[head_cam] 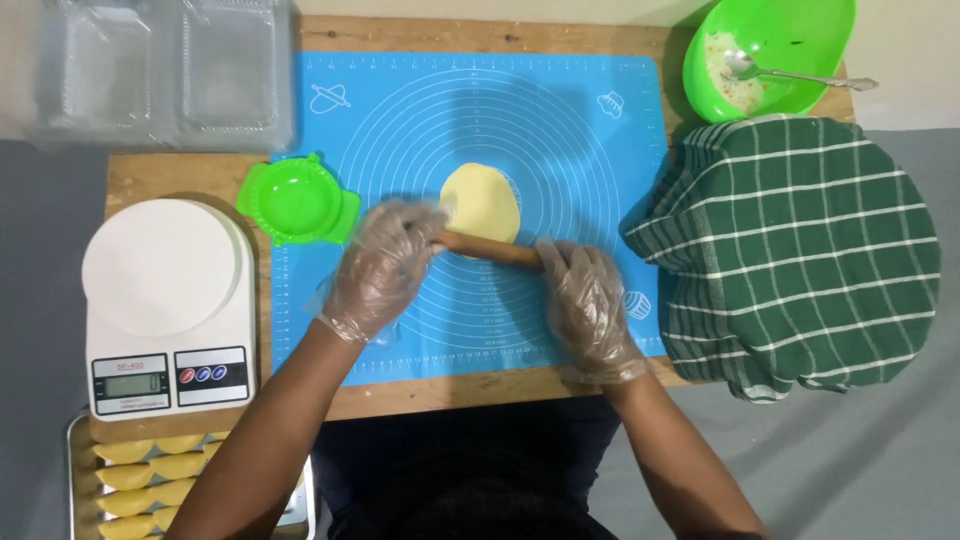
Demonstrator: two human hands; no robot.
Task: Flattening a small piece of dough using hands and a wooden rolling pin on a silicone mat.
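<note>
Wooden table (pixel 420 395) under everything, its edge just below both hands. Blue silicone baking mat (pixel 600 180) covers most of it, both hands over its lower half. Right of the right hand: big mound covered by a green checked cloth (pixel 800 250), touching the mat's right edge. Left of the left hand, well apart: white kitchen scale (pixel 165 310) with round platter. Far above the left hand: stack of clear plastic clamshell boxes (pixel 160 70). Far above the right hand: green bowl (pixel 775 50) holding pale filling remains and a metal spoon (pixel 800 75). Below the scale, beside the left forearm: metal tray (pixel 80 480) of folded yellow pastries (pixel 150 470). Just left of the left hand: green dumpling press (pixel 295 200), lying open. Left hand (pixel 385 270) and right hand (pixel 590 305), both in clear plastic gloves, rest flat, palms pressing on the ends of a wooden rolling pin (pixel 490 248), fingers loosely curved, not clenched. Pin lies between the hands, across the lower edge of the yellow dough disc (pixel 480 205), which sits just above the hands, mid-mat.
</note>
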